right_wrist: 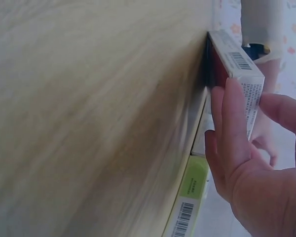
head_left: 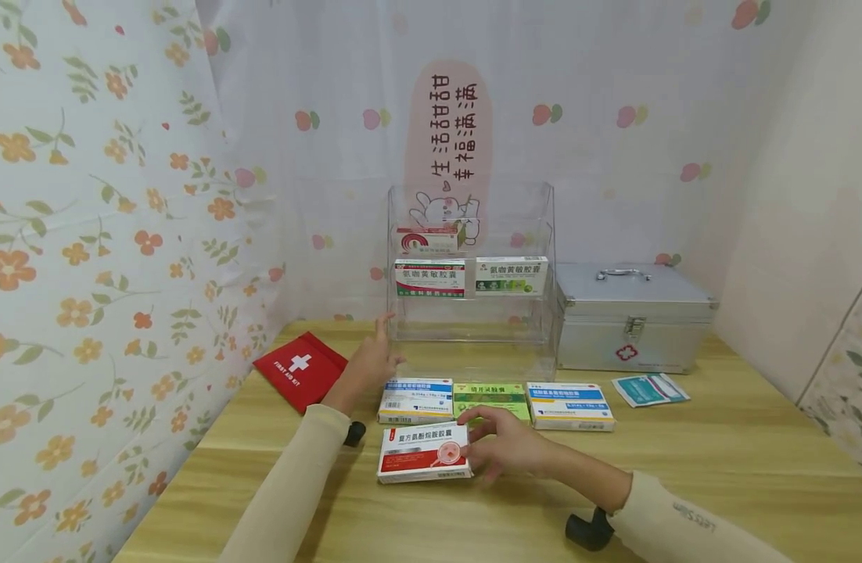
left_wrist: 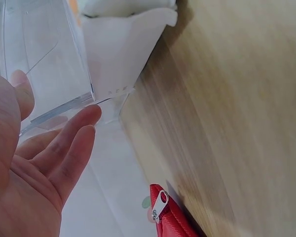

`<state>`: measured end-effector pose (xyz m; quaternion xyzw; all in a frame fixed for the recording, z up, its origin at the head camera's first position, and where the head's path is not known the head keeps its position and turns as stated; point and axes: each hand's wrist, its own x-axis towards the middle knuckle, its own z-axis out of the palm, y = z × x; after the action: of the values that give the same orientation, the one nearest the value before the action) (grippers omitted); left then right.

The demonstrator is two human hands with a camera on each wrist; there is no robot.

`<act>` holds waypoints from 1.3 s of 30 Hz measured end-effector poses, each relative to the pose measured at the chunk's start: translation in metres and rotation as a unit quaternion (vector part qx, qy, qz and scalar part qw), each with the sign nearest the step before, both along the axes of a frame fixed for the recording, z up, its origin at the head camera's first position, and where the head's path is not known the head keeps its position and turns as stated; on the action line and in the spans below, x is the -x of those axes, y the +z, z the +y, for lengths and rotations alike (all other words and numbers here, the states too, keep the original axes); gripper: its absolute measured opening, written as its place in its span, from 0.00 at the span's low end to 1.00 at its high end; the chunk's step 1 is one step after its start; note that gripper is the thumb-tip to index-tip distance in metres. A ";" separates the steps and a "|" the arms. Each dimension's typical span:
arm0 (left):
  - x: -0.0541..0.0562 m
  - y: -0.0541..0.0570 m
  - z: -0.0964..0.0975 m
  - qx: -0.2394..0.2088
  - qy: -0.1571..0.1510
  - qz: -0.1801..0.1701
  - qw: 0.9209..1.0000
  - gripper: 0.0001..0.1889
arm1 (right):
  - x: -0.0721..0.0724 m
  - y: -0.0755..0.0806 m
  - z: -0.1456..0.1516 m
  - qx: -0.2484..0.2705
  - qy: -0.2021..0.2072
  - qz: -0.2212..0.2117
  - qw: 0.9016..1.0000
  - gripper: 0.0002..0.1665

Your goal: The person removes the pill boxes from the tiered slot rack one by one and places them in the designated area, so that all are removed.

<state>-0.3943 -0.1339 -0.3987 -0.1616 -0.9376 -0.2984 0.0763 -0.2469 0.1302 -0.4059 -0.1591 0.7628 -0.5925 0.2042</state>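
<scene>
My right hand [head_left: 511, 446] pinches the right end of a white and red medicine box [head_left: 420, 457] between thumb and fingers. In the right wrist view the box [right_wrist: 239, 61] shows its barcode side, tilted up from the wooden table. My left hand [head_left: 368, 367] is at the left side of a clear acrylic rack [head_left: 473, 332], its fingers fairly straight. In the left wrist view its fingertips [left_wrist: 91, 116] lie right at the rack's edge. The rack's tiers hold a red and white box [head_left: 427, 241], a green and red one [head_left: 429, 280] and a white and green one [head_left: 511, 277].
Before the rack lie a blue and white box [head_left: 415, 399], a green box [head_left: 490, 399] and another blue and white box [head_left: 570, 405]. A teal packet [head_left: 651, 389] and silver case [head_left: 631, 313] are at right, a red first aid pouch [head_left: 300, 371] at left.
</scene>
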 end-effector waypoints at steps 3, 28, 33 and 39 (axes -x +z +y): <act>-0.001 -0.001 0.000 0.001 -0.002 0.001 1.000 0.47 | 0.000 -0.002 -0.002 0.006 0.002 -0.006 1.000 0.27; -0.004 0.003 0.002 -0.005 -0.002 0.003 1.000 0.47 | 0.011 -0.007 -0.013 -0.017 0.010 0.001 1.000 0.26; -0.006 0.001 0.001 0.000 0.007 0.007 1.000 0.48 | 0.012 -0.008 -0.015 -0.021 0.013 0.007 1.000 0.26; -0.005 -0.001 0.001 0.004 0.007 0.015 1.000 0.48 | 0.011 -0.007 -0.016 -0.039 0.002 0.023 0.999 0.26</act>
<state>-0.3888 -0.1325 -0.3997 -0.1603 -0.9386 -0.2913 0.0919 -0.2576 0.1145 -0.4131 -0.1658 0.7897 -0.5579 0.1939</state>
